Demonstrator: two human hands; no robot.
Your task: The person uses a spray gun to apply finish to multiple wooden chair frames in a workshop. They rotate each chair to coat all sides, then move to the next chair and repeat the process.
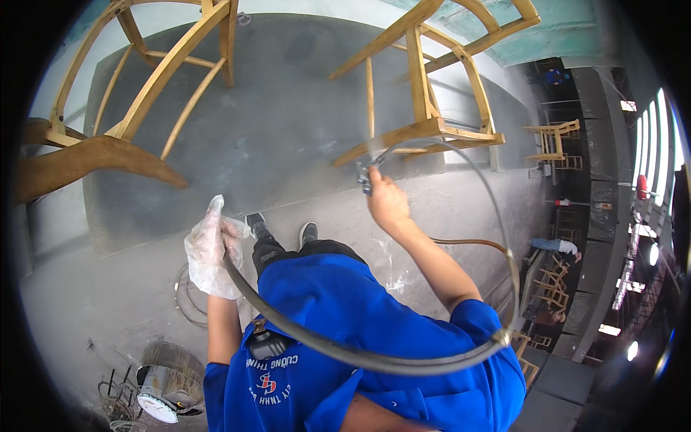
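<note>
My right hand (389, 203) is closed around a metal spray gun (364, 177). A pale mist rises from the gun toward a bare wooden chair frame (420, 79) at the upper right, which hangs or stands tilted just beyond it. My left hand (210, 248), in a clear plastic glove, is closed on a thick grey hose (317, 335). That hose sweeps across my blue shirt to a taped joint at the right. From there a thinner grey hose (484, 180) curves back to the gun. Another wooden chair frame (155, 93) is at the upper left, beyond my left hand.
A grey panel (288, 93) stands behind the chair frames. At lower left are a stained bucket (164, 381) and a wire rack (119, 396); a coiled hose (188, 299) lies on the floor. More wooden frames (553, 288) and a person (556, 245) are at the far right.
</note>
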